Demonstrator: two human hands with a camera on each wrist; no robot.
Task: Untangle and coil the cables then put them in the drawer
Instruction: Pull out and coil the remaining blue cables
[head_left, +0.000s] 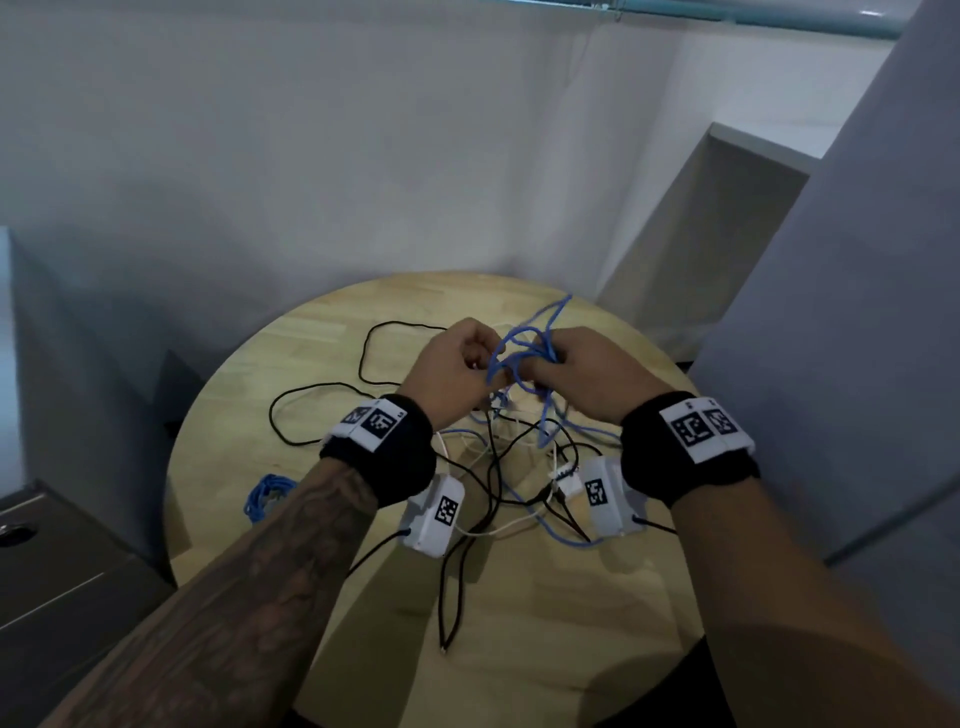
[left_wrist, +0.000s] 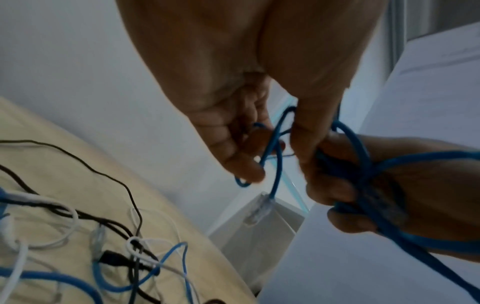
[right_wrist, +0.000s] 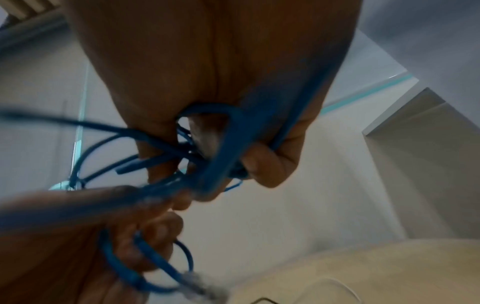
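Note:
Both hands are raised over a round wooden table (head_left: 311, 374), working a tangled blue cable (head_left: 522, 345). My left hand (head_left: 480, 361) pinches one strand of it between thumb and fingers. In the left wrist view, left hand (left_wrist: 272, 153) holds the blue cable (left_wrist: 278, 164), whose clear plug (left_wrist: 259, 211) hangs below. My right hand (head_left: 543, 370) grips a bunch of blue loops; in the right wrist view, right hand (right_wrist: 215, 162) has its fingers curled round the blue cable (right_wrist: 233, 133). A heap of black, white and blue cables (head_left: 511, 467) lies on the table beneath.
A small coiled blue cable (head_left: 267, 493) lies at the table's left edge. A dark cabinet with drawer fronts (head_left: 62, 571) stands low on the left. White walls close in behind and on the right. A black cable (head_left: 363, 358) loops across the table's far left.

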